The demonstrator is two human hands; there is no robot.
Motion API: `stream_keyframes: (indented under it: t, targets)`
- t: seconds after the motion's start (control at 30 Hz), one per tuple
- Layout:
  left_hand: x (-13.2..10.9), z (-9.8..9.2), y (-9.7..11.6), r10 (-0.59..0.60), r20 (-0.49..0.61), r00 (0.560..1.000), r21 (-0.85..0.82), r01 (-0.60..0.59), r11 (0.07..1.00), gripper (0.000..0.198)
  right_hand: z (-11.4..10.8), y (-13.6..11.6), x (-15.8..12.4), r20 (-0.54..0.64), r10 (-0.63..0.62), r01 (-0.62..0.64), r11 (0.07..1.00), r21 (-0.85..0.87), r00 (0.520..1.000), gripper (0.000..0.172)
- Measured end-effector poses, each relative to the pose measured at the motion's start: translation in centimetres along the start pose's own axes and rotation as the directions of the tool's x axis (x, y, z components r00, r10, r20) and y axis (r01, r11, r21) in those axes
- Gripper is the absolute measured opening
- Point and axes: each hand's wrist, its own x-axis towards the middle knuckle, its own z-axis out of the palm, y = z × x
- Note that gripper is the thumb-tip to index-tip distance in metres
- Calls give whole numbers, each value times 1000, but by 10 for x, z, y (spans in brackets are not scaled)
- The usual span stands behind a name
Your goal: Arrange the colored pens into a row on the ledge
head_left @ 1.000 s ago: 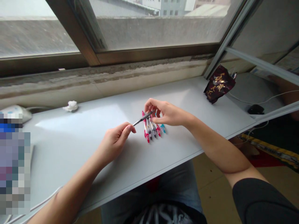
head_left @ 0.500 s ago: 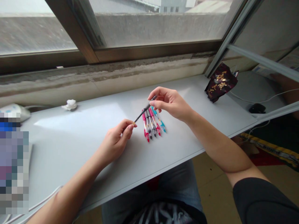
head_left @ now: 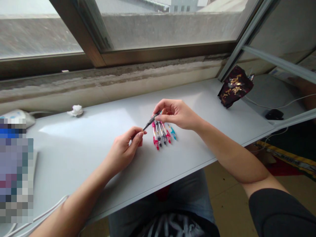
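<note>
Your right hand (head_left: 176, 114) pinches a slim black pen (head_left: 150, 122) between thumb and fingertips; its tip sits just beside your curled left hand (head_left: 124, 148), above clear pink and teal pens (head_left: 161, 134) on the white counter (head_left: 74, 141).

Pretty simple setup: a row of pens (head_left: 161, 135) lies mid-way along the counter (head_left: 74, 158), left hand (head_left: 125, 148) just left of it, right hand (head_left: 176, 114) over its far end holding a pen (head_left: 150, 122). A foil bag (head_left: 235, 87) sits in the back right corner, a tissue wad (head_left: 77, 110) by the back edge, window (head_left: 160, 29) behind.

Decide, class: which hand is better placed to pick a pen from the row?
The right hand, probably: it is over the row of pens; the left hand lies beside it, pinching the dark pen.
</note>
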Motion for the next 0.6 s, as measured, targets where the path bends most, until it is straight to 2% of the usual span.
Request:
stream_keyframes:
  t: [0.07,0.17,0.27,0.33,0.37,0.47,0.53,0.6]
  targets:
    - [1,1,0,8,-3,1000,12,-8,1000,33,2,0,-2,24,67,-65,994,-84,997,31]
    - [2,0,1,22,-31,999,40,-21,999,31,-1,-4,-4,3,154,-147,949,-279,988,53]
    - [2,-1,2,12,-84,996,43,-9,999,32,-7,-10,-6,37,106,-91,953,-288,994,42]
    - [2,-2,2,10,-96,995,37,-7,999,32,-10,-13,-6,72,57,-33,956,-292,996,40]
    - [2,-2,2,18,-93,995,40,-15,999,32,-11,-14,-7,77,70,-42,945,-324,995,41]
    - [3,-2,2,50,-96,994,65,-44,997,32,-11,-14,-7,-9,171,-159,890,-427,985,70]
    - [3,-2,1,58,-107,993,73,-51,996,32,-11,-12,-6,-48,140,-147,888,-435,989,63]
    - [3,-2,0,60,-109,992,68,-53,996,33,-11,-11,-5,10,86,-74,906,-417,996,46]
